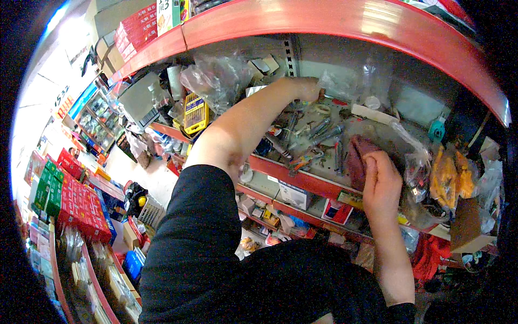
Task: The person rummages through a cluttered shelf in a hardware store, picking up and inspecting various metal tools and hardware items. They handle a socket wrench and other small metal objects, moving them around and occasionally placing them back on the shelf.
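My left arm reaches over the cluttered metal shelf (pixel 319 178). At the back of this shelf is my left hand (pixel 309 89), near a clear plastic bag (pixel 338 83); its fingers are mostly hidden, so its grip cannot be told. My right hand (pixel 380 178) holds a dark reddish cloth (pixel 358 160) at the shelf's front part. Between the hands lie loose tools and metal parts (pixel 325 129), with a roll of tape (pixel 322 108) behind them. A pair of pliers or similar tool with orange handles (pixel 301 163) lies near the front edge.
A yellow drill bit case (pixel 196 113) and a large plastic bag (pixel 218 79) stand on the left. Orange items in bags (pixel 443 178) and an open cardboard box (pixel 469 227) are at the right. A red shelf edge (pixel 323 22) curves overhead.
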Available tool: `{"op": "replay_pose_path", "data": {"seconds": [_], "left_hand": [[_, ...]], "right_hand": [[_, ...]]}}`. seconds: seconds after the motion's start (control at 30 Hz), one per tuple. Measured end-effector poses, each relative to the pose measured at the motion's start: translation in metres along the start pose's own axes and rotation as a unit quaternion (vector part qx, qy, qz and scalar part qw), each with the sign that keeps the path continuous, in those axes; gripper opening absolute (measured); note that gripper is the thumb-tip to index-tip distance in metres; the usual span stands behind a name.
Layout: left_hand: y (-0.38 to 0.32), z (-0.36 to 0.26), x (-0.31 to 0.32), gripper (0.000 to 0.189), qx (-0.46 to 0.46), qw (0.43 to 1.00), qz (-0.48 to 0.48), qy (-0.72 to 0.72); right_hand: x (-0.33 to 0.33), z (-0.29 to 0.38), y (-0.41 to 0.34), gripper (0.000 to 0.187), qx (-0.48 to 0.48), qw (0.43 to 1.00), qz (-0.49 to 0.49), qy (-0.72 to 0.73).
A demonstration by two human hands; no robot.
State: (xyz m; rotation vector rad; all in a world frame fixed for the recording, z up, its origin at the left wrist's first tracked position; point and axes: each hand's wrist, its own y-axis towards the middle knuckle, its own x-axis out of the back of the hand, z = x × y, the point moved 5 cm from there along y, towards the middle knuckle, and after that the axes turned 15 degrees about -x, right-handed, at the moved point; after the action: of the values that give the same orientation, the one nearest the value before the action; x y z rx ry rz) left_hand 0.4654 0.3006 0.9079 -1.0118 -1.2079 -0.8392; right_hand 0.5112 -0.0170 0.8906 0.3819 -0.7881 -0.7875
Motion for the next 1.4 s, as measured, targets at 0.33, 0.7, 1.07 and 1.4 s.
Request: {"op": "replay_pose_path", "data": {"seconds": [0.33,0.7,1.07,1.4], "left_hand": [[-0.059,-0.03,0.043,0.02,-0.168,0.93,-0.326,0.035],[-0.222,-0.116,-0.02,0.007,-0.241,0.847,-0.467,-0.079],[-0.218,-0.118,-0.04,0.02,-0.272,0.884,-0.362,-0.118],[-0.168,-0.065,-0.003,0.023,-0.047,0.958,-0.276,-0.06]], "right_hand": [[0.002,0.001,0.0,0.011,0.006,1.0,-0.007,0.015],[-0.003,0.009,0.0,0.01,0.015,1.0,0.006,0.011],[0.0,0.006,-0.002,0.011,0.015,1.0,0.0,-0.006],[-0.002,0.004,-0.001,0.011,0.016,1.0,0.002,-0.001]]}}
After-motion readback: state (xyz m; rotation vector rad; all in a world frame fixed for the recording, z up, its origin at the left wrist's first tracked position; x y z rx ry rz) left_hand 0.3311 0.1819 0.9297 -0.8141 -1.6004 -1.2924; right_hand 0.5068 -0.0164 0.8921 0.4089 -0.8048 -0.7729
